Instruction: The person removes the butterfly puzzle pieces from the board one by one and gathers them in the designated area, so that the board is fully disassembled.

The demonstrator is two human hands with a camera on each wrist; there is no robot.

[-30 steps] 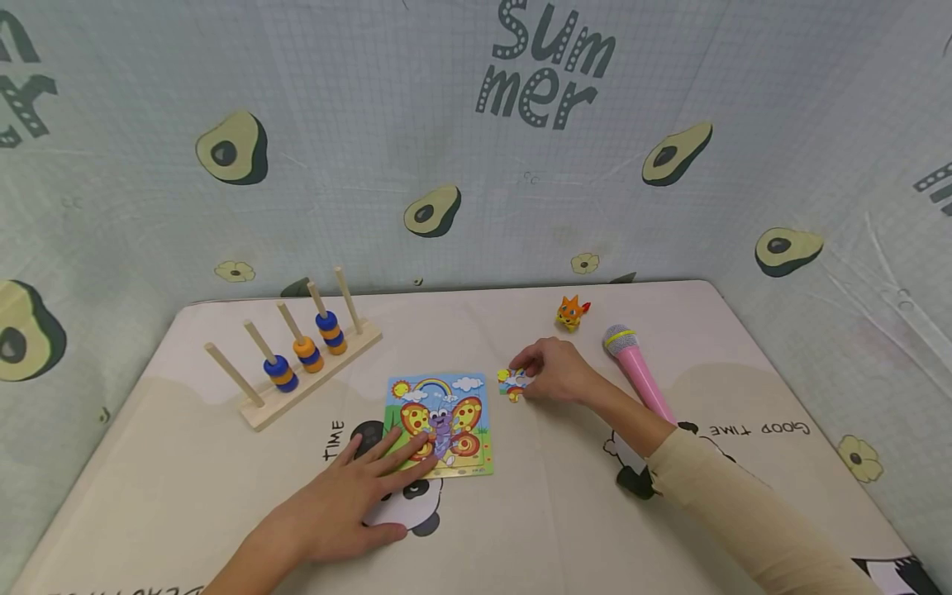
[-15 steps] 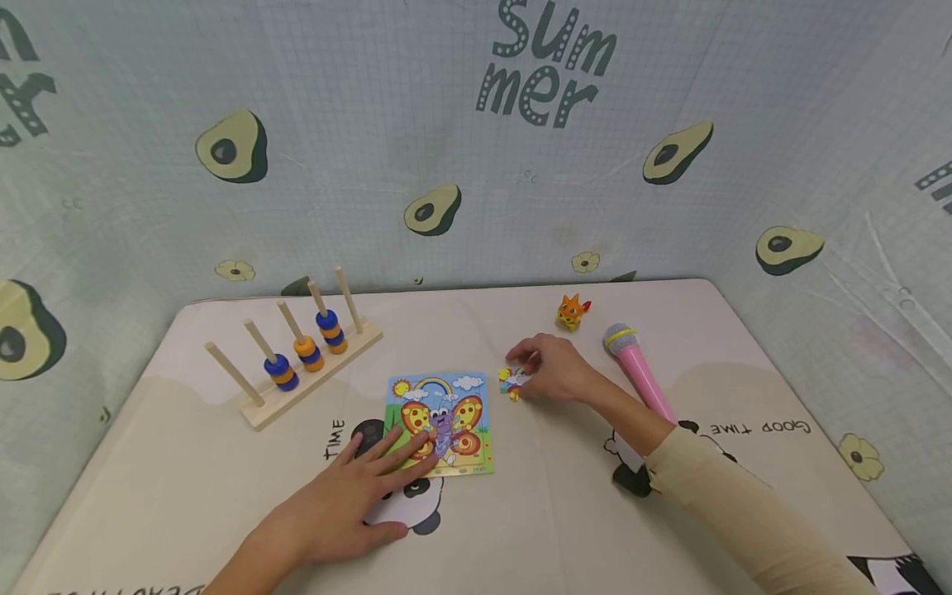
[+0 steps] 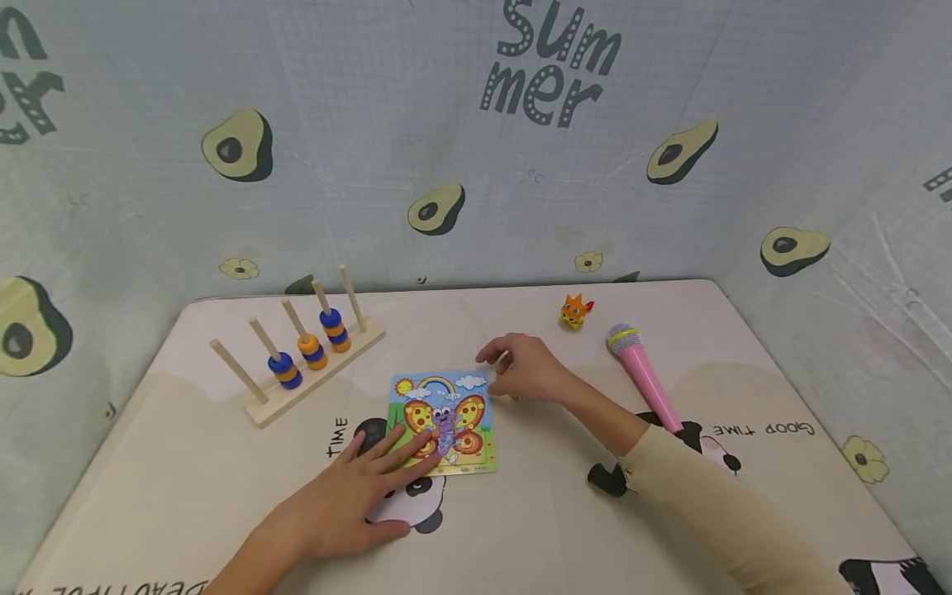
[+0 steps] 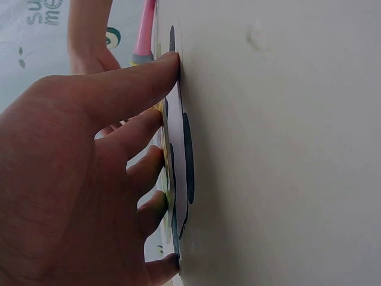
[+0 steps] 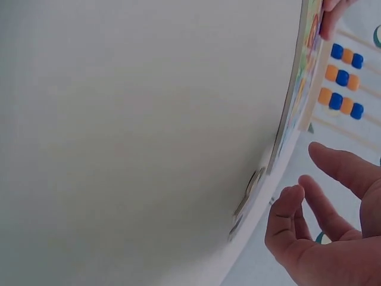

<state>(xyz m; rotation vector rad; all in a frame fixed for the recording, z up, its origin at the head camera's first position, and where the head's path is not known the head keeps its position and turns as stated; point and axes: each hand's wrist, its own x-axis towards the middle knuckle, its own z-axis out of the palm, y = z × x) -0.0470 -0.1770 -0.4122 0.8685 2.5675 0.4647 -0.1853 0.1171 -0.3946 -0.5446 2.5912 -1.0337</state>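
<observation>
A square butterfly jigsaw puzzle (image 3: pixel 446 401) lies flat near the middle of the table. My left hand (image 3: pixel 357 496) rests on its lower left part with fingers spread, and the thumb touches the tablecloth. Above the puzzle's upper right corner hovers my right hand (image 3: pixel 524 368), fingers loosely bent and thumb apart from them. Nothing shows between those fingers in the right wrist view. Just beside the puzzle, loose puzzle pieces (image 5: pixel 247 199) lie on the table under the right hand, which hides most of them in the head view.
A wooden peg stacker (image 3: pixel 320 376) with blue and orange beads stands at the back left. A pink toy microphone (image 3: pixel 647 380) lies right of my right hand, with a small orange animal figure (image 3: pixel 573 312) behind. A printed cloth wall (image 3: pixel 335 207) closes off the back.
My right hand has moved left, from over the loose pieces to the puzzle's upper right corner, and its fingers have come away from the pieces. My left hand has stayed on the puzzle.
</observation>
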